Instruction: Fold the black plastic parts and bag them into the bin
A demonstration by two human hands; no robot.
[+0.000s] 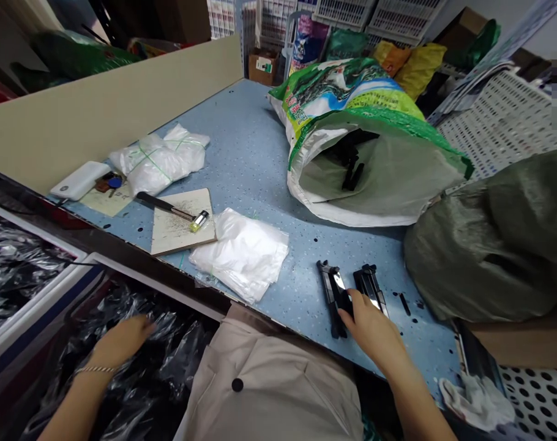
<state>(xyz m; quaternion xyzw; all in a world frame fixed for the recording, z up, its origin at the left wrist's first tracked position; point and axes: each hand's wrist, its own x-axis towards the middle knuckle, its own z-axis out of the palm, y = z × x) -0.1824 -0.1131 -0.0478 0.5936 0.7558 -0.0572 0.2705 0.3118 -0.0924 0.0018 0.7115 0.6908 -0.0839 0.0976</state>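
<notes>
Black part (333, 300), against curled right-hand fingers (358, 301), grip unclear, blue table (242, 135) beneath

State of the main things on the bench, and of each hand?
Printed sack: mouth open, black pieces inside.
Hammer: lying on board.
Far white bundle: tied with green string.
Near white bags: piled.
Left black piece: right hand touching it.
Right black piece: lying beside it.
Left hand: over bagged dark items, seemingly empty.
</notes>
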